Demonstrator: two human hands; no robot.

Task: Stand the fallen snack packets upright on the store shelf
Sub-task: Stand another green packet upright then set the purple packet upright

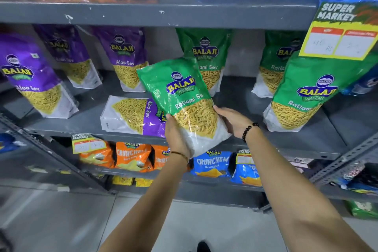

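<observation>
Nearest the camera, 2 bare forearms reach up to the middle shelf point(86, 122), and both hands clasp 1 green Ratlami Sev packet point(184, 96) by its lower, white end. The left hand point(177, 137) wraps the packet's bottom-left edge, fingers curled behind it; the right hand point(231, 120), with a dark bead bracelet at the wrist, presses flat against the bottom-right edge. So each hand is closed on the same packet, neither free. The packet is lifted clear of the shelf, its base hanging in front of the shelf's front lip, and its long axis runs from that base up and to the left, tilted off vertical, with the sealed top leaning away from the hands toward the shelf's back. Just left of the held packet, and partly hidden behind it, 1 purple Aloo Sev packet point(131, 116) lies flat on the shelf with its long axis running sideways, white end pointing left; it is the 1 still plainly fallen, and the left hand is the nearer to it. Behind the held packet an upright green packet point(204, 55) stands against the back, with open shelf floor between them. In my judgement the coming move turns on swinging the held packet's top rightward to vertical and lowering its base onto that floor.
</observation>
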